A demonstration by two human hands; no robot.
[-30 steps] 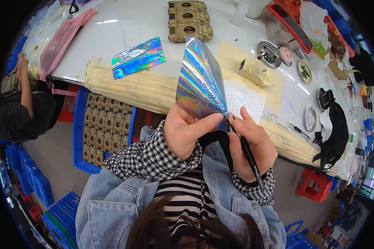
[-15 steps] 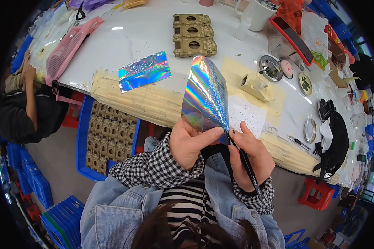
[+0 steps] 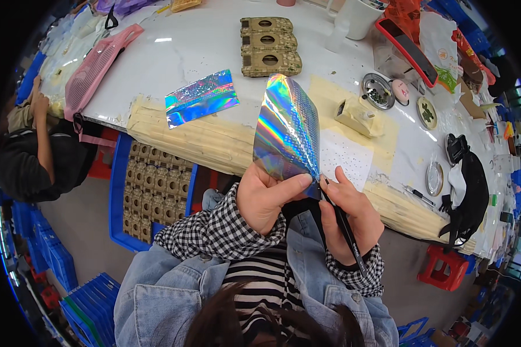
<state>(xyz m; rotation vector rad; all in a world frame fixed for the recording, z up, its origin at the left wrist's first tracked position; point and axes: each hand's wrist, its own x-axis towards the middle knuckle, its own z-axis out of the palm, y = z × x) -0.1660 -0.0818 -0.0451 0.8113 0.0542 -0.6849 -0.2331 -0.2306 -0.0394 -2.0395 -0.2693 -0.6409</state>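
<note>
My left hand [image 3: 265, 199] pinches the lower corner of a shiny holographic sheet [image 3: 286, 127] dotted with rows of small marks. The sheet is bent and stands up above the table's near edge. Slim black tweezers [image 3: 347, 234] lie in the closed fingers of my right hand [image 3: 356, 214], their tip meeting the sheet's corner beside my left thumb. Whether the tip grips anything is too small to tell. Flat on the table to the left is a second holographic sheet [image 3: 202, 98]. Beyond the raised sheet, several camouflage-patterned casings [image 3: 270, 62] with oval openings stand in a row.
A taped block [image 3: 359, 118], a dotted white sheet [image 3: 344, 159] and a round metal dish [image 3: 378, 91] are on the right. A red-edged phone [image 3: 408, 52] leans behind them. Below the table's left edge, a blue crate [image 3: 117, 196] holds more casings. Another person's arm [image 3: 43, 139] is far left.
Both hands keep their hold, with the tweezer tip still at the sheet's corner. The raised sheet has tilted slightly, and the whole view has shifted a little.
</note>
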